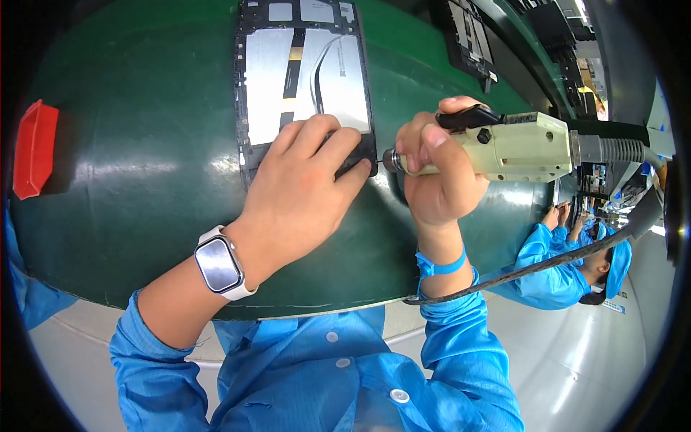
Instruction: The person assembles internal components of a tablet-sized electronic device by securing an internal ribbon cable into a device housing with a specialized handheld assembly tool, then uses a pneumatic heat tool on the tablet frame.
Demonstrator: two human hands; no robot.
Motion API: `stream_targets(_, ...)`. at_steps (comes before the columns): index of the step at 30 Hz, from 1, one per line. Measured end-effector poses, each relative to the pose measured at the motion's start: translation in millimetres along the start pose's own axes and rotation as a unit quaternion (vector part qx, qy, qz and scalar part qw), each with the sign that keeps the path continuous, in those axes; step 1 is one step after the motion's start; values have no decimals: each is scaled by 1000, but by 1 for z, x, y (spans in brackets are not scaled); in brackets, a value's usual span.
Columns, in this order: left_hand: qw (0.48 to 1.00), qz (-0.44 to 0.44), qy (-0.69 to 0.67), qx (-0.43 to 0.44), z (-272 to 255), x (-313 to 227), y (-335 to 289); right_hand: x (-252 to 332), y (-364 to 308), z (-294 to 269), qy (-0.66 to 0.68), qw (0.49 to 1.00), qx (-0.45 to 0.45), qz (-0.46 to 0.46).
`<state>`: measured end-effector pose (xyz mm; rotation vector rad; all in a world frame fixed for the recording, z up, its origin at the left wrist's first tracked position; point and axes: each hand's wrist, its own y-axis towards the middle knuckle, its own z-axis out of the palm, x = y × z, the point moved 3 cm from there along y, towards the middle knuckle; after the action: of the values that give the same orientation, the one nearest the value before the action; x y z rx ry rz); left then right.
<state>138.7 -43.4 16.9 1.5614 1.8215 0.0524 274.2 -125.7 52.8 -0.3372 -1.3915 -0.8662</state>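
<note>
Locate the flat black-framed device (338, 93) at the upper middle of the green work surface (158, 144), with silver plate and dark ribbon (291, 79) exposed. Note the left hand (295, 191) palm down over the near end, fingers apart and curved onto the dark strip, with no grasped item discernible; probably set there to keep the device from sliding or twisting. Note the right hand (443, 169) clamped around the front of the pale powered driver (529, 155), close behind the metal nose (392, 160), probably for steady aim. Read the nearly level driver, pointed at the right side of the near corner, as suited to access through the edge rather than the flat face. Treat the left thumb beside that corner as a likely brace against sideways push.

Allow for hidden areas: cannot tell firm contact at the driver tip, nor any fastener there. Expect no view of the device beneath the left palm, nor of the far edge, cut off at the top. Trace the dark cord (525, 272) across the right sleeve; cannot confirm attachment to the blue wristband (440, 266). Regard the second device (471, 36), upper right, as partly cropped.
</note>
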Motion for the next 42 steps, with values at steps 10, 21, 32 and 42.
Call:
stream_targets(10,1000,14,4,5,1,-2,-1,-1,-4,0,-48,999,-23,5)
stream_targets(21,999,28,23,20,-1,-3,-9,4,21,-67,-33,986,-136,-94)
stream_targets(32,999,23,31,37,-1,-3,-7,-12,35,-67,-20,988,-124,-93)
stream_targets(42,999,27,-42,22,-9,2,-6,-12,35,-65,-26,986,-142,-87)
